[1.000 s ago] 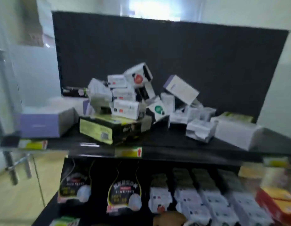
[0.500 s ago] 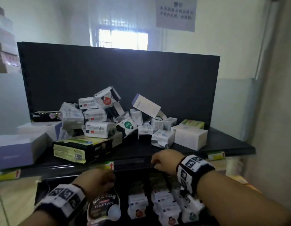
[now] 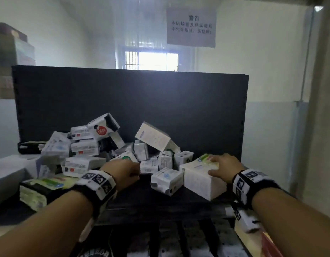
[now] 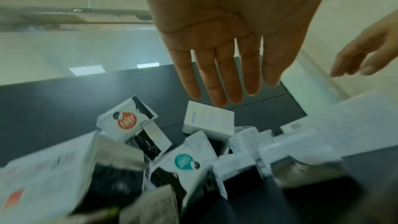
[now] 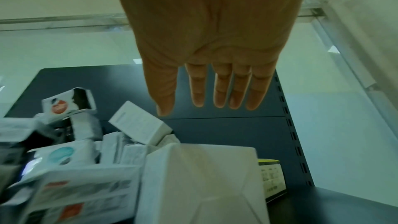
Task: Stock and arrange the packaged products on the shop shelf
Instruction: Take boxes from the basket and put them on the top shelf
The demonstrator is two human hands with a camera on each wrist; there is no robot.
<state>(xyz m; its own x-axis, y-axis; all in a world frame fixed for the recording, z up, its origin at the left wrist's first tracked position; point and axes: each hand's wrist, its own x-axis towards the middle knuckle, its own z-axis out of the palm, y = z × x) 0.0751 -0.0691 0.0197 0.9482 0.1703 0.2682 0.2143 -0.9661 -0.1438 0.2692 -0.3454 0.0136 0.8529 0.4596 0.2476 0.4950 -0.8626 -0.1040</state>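
A jumbled pile of small white product boxes (image 3: 82, 149) lies on the black top shelf (image 3: 142, 201). Among them are a box with a red circle (image 3: 103, 127) (image 4: 127, 120), a box with a green circle (image 4: 185, 161) and a tilted plain white box (image 3: 153, 136) (image 5: 137, 125). My left hand (image 3: 127, 169) (image 4: 226, 91) reaches over the pile's front, fingers straight, holding nothing. My right hand (image 3: 223, 164) (image 5: 215, 105) is spread flat over a large white box (image 3: 201, 180) (image 5: 200, 181) on the pile's right; contact is unclear.
A green-and-yellow box (image 3: 206, 158) sits behind the large white box. A flat black-and-yellow box (image 3: 36, 190) and a big pale box (image 3: 8, 173) lie at the left. The black back panel (image 3: 123, 99) closes the shelf. More packages fill the lower shelf (image 3: 160, 243).
Both hands rose from the shelf's front edge up onto the top shelf. The right hand moved over the large white box, the left to the pile. My view tilted upward.
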